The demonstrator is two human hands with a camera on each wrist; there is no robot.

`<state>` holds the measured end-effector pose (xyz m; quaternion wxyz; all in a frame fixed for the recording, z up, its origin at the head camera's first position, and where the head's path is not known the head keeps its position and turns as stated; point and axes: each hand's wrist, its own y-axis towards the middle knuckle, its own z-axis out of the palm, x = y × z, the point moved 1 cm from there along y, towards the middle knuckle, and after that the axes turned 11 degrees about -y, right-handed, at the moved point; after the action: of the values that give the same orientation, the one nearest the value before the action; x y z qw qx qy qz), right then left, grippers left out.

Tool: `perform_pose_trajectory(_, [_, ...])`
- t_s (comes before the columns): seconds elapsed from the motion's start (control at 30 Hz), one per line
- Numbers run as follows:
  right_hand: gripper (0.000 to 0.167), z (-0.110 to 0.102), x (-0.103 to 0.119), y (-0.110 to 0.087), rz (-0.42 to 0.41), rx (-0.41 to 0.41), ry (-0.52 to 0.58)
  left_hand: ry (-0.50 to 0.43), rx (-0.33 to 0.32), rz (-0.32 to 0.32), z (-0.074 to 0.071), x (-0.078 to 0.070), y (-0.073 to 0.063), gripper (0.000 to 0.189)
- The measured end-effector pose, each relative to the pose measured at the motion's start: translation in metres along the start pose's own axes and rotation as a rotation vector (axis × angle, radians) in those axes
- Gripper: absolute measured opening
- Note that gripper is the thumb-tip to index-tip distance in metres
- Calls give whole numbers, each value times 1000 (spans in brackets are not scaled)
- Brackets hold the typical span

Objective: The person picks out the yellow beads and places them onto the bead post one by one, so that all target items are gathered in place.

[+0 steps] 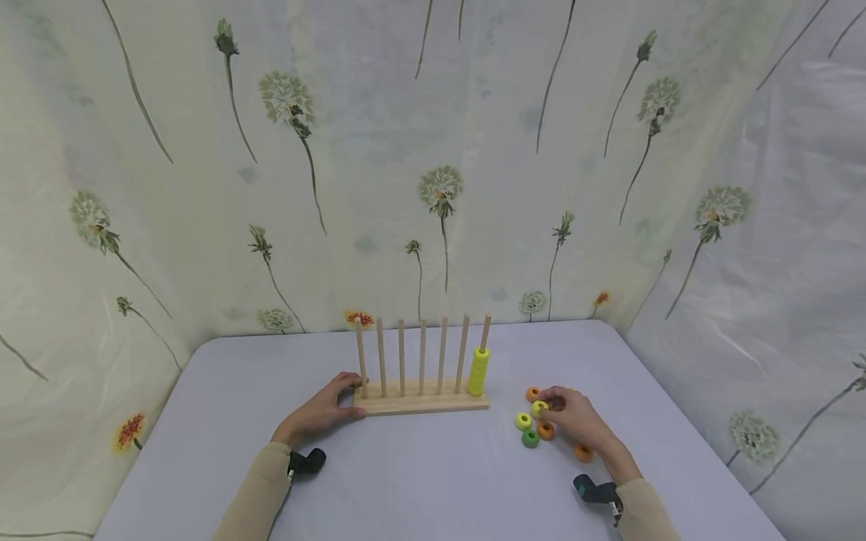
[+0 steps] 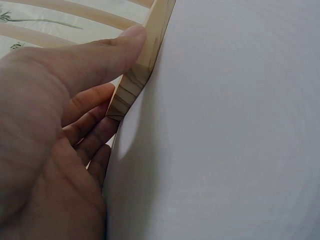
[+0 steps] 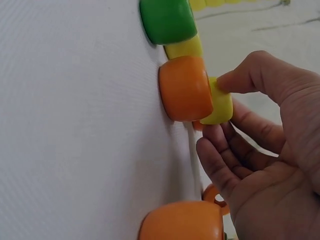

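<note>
A wooden peg rack [image 1: 426, 407] with several upright rods stands mid-table, and yellow beads [image 1: 477, 376] are stacked on its rightmost rod. My left hand [image 1: 327, 407] holds the rack's left end, thumb at the front edge and fingers around behind. To the right of the rack, my right hand [image 1: 578, 418] pinches a yellow bead [image 3: 221, 104] between thumb and fingers, just behind an orange bead [image 3: 185, 89]. Close by lie another yellow bead [image 1: 523, 425], a green bead [image 1: 530, 443] and more orange beads, one of them [image 1: 583, 454] under the right wrist.
The table [image 1: 419, 481] has a plain pale cover. Behind it and at both sides hangs a curtain [image 1: 379, 150] printed with dandelions. A dark camera mount is strapped to each wrist.
</note>
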<state>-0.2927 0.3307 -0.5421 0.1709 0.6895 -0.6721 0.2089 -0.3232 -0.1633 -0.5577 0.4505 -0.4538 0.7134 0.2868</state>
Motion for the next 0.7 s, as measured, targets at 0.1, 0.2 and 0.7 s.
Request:
perform_pose_trajectory(0.1, [31, -2, 0, 0, -4, -14, -16, 3, -4, -1, 0, 0, 0, 68])
perform_pose_trajectory(0.2, [31, -4, 0, -1, -11, -23, -14, 0, -7, -8, 0, 1, 0, 68])
perform_pose_trajectory(0.7, [28, -20, 14, -5, -37, -66, -11, -14, -1, -12, -1, 0, 0, 69])
